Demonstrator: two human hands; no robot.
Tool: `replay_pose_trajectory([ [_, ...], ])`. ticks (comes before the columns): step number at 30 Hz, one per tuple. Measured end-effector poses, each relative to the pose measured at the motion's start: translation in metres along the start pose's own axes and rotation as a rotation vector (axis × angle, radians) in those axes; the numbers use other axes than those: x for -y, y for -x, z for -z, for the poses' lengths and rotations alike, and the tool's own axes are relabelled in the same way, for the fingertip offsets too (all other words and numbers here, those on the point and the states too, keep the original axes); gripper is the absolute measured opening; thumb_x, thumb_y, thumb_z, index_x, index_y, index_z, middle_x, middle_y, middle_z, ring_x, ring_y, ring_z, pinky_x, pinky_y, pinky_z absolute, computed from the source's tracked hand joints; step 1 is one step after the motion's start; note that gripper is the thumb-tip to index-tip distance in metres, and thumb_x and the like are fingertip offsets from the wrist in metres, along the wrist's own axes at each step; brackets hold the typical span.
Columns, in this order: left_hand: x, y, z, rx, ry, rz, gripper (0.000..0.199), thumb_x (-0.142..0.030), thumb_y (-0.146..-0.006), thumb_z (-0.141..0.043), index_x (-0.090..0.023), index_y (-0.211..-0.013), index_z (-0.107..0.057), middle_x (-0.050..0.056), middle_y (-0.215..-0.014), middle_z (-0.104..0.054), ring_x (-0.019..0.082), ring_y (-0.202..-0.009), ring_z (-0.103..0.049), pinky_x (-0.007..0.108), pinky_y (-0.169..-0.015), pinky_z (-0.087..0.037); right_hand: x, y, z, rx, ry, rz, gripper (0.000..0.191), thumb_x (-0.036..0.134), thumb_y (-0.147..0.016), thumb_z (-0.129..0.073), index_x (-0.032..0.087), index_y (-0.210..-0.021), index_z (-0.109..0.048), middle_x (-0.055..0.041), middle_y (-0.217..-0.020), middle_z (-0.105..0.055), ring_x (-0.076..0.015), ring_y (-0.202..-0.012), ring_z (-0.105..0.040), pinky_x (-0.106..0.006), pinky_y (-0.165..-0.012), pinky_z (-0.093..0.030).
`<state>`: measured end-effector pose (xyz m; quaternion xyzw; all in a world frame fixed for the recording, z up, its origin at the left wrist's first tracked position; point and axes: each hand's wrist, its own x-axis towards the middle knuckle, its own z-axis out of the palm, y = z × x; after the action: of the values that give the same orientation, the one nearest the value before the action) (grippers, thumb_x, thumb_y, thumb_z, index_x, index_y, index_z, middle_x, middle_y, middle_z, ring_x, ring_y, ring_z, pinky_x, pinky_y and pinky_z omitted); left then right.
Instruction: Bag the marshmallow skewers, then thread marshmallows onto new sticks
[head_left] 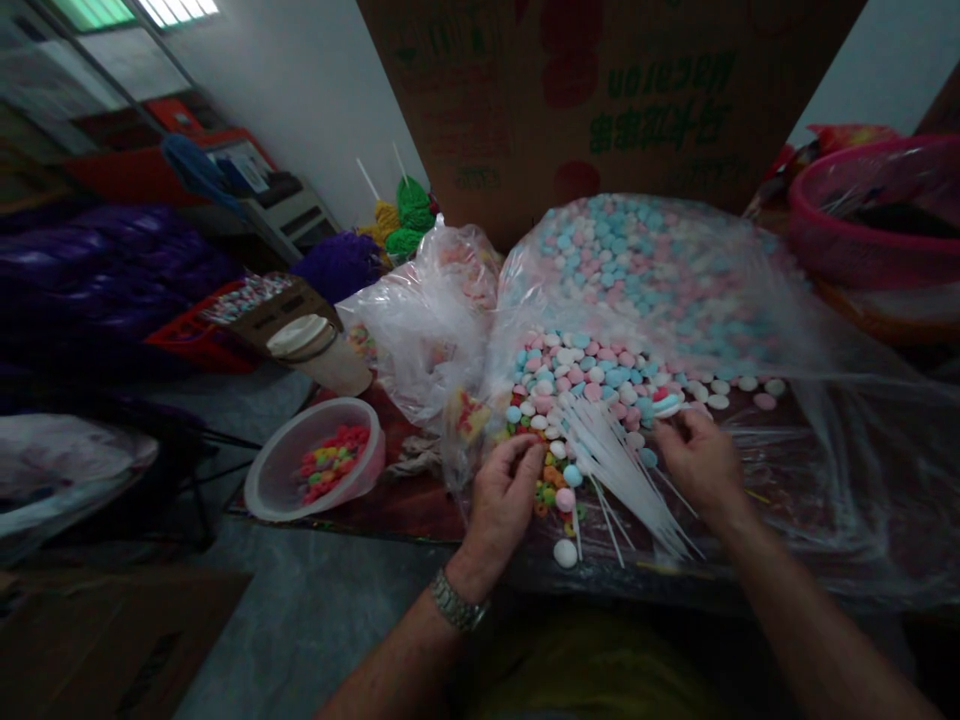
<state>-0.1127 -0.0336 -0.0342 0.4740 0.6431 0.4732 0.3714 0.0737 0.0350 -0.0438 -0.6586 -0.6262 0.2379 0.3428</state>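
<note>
The right hand (701,460) is pinching a blue-and-white piece (666,404) above the desk (420,507); a loosening grip risks dropping it. The left hand (504,492) is curling beside cereal rings (554,476), its hold unclear; bumping risks rolling the near-edge white candy (565,553) off.

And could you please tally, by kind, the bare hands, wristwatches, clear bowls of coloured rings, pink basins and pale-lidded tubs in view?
Hands: 2 (left hand, right hand)
Wristwatch: 1
Clear bowl: 1
Pink basin: 1
Pale-lidded tub: 1
Total: 6
</note>
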Motion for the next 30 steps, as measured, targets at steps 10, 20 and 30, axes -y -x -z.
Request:
replay_pose_trajectory([
  [10,0.004,-0.006,-0.022,0.341,-0.926,-0.362,0.018,-0.019,-0.073,-0.058,-0.017,-0.091,-0.059,0.008,-0.095,-0.057,0.023,-0.089,-0.054,0.035,-0.078,-0.044,-0.024,-0.031,-0.017,0.088,-0.001,-0.042,0.023,0.040,-0.068,-0.057,0.017,-0.069,-0.062,-0.0030,-0.062,-0.059,-0.0169,-0.059,-0.050,-0.027,-0.055,-0.033],
  [20,-0.003,-0.017,0.005,0.113,0.394,0.255,0.019,-0.022,-0.066,-0.068,-0.016,-0.082,-0.060,-0.001,-0.071,-0.060,0.009,-0.058,-0.054,0.021,-0.057,-0.044,-0.009,-0.016,0.002,0.112,-0.398,-0.163,0.033,0.050,-0.070,-0.054,0.017,-0.071,-0.054,0.0036,-0.054,-0.050,-0.0075,-0.039,-0.033,-0.022,-0.039,-0.027],
  [30,-0.029,-0.004,-0.031,0.248,1.142,0.566,0.028,-0.015,-0.063,-0.074,-0.017,-0.088,-0.060,-0.002,-0.072,-0.061,0.005,-0.053,-0.055,0.015,-0.049,-0.044,0.035,0.053,0.008,0.480,-1.166,-0.355,0.025,0.038,-0.070,-0.069,0.019,-0.082,-0.057,0.0112,-0.045,-0.033,-0.0027,-0.036,-0.021,-0.016,-0.035,-0.015],
])
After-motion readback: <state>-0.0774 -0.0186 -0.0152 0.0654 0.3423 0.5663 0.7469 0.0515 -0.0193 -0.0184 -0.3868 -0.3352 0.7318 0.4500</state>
